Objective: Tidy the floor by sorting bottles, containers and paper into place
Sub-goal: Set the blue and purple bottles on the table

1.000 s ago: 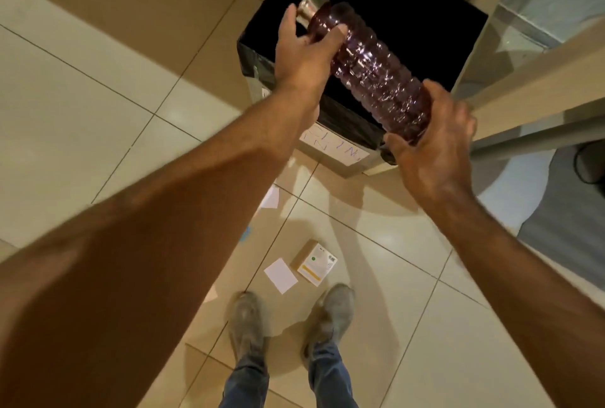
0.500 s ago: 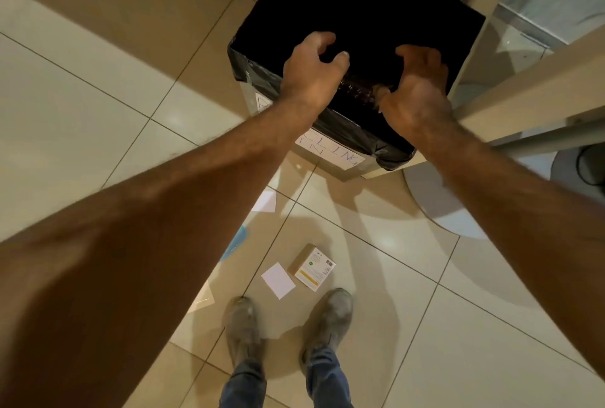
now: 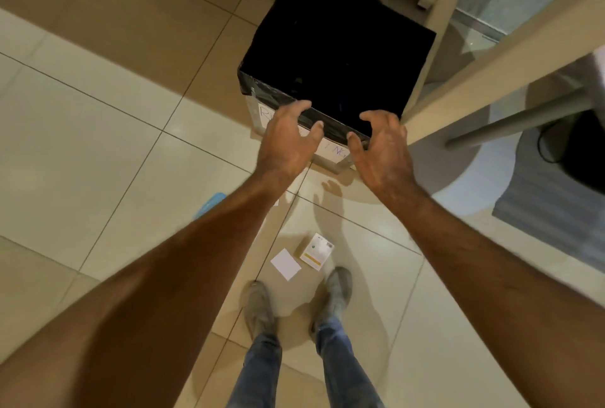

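Observation:
A box bin lined with a black bag [image 3: 252, 86] stands on the tiled floor, with a handwritten white label on its near side. Its inside is dark and the bottle is not visible. My left hand [image 3: 288, 142] hovers at the bin's near rim, fingers spread, holding nothing. My right hand [image 3: 381, 149] is beside it at the near right corner, also open and empty. On the floor near my feet lie a white paper square [image 3: 285, 264] and a small white and yellow carton [image 3: 316, 251]. A blue object [image 3: 211, 204] shows partly behind my left forearm.
A beige table frame [image 3: 491, 60] with a glass top runs along the right of the bin. A round white base and a dark corrugated item [image 3: 550, 208] sit on the right. My two shoes [image 3: 258, 306] stand on the tiles below.
A second ago both hands held a ribbed purple bottle over the bin. They lowered it inside, let go, and pulled back to the near rim, now empty.

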